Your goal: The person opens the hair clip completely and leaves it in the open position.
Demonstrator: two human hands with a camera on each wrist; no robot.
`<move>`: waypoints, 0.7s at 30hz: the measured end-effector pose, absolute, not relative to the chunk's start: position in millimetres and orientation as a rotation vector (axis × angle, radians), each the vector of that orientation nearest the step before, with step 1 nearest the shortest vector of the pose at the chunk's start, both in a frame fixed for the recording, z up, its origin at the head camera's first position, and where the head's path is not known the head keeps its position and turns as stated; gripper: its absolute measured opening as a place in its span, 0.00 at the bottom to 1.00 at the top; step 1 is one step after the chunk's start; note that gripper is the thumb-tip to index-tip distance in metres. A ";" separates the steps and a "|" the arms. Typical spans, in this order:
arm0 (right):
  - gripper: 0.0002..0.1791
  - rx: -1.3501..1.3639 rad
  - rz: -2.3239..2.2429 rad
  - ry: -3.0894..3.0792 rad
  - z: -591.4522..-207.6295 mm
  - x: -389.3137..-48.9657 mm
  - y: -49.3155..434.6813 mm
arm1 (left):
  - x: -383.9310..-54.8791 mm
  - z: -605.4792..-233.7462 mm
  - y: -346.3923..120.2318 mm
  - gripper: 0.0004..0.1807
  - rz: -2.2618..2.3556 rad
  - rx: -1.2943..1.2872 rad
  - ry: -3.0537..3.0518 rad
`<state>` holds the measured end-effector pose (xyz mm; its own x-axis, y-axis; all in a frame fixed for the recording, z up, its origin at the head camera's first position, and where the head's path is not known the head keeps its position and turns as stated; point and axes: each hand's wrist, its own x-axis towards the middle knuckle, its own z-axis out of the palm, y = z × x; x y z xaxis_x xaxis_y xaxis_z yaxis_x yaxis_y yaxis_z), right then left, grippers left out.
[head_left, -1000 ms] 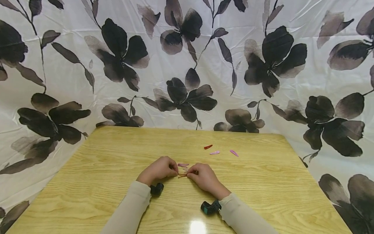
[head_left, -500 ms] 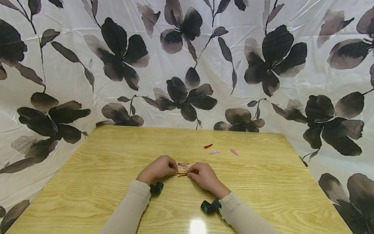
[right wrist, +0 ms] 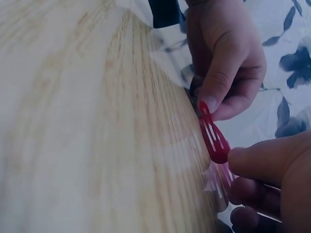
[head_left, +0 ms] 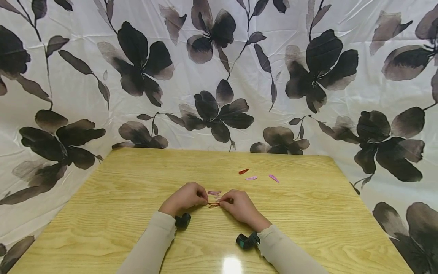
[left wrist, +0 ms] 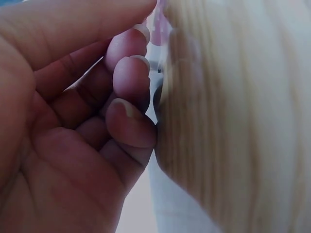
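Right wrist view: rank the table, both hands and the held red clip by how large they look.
1. Table
2. Left hand and right hand, order unsure: the right is nearer the camera and cut off by the frame.
3. Red clip

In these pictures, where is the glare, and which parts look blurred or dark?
Head view: white glare spot on the yellow wood-grain table, near the picture's bottom edge; left wrist view: bare left hand dim, table surface soft; right wrist view: table blurred toward the left, slim red hair clip clearer.
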<state>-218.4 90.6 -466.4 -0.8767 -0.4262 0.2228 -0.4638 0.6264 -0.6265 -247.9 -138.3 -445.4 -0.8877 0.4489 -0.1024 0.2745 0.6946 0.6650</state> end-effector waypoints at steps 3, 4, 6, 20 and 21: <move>0.06 0.771 1.133 -2.785 -465.7 -219.7 92.4 | -248.7 -445.6 -137.5 0.05 0.989 0.578 2.645; 0.06 0.772 1.147 -2.787 -465.6 -220.5 92.9 | -248.8 -445.6 -137.3 0.05 0.997 0.582 2.643; 0.06 0.774 1.170 -2.790 -465.5 -221.7 93.6 | -248.7 -445.4 -136.6 0.05 1.019 0.583 2.635; 0.07 0.792 1.135 -2.815 -455.6 -226.0 96.0 | -254.9 -433.9 -116.9 0.04 1.064 0.589 2.652; 0.07 0.782 1.132 -2.814 -454.8 -226.7 97.2 | -255.4 -431.9 -114.1 0.04 1.067 0.594 2.660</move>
<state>-226.7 97.2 -454.8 -0.8753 -0.4451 0.1890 -0.4520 0.6141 -0.6469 -255.4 -114.1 -431.9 -0.8956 0.4424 -0.0470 0.2873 0.6560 0.6979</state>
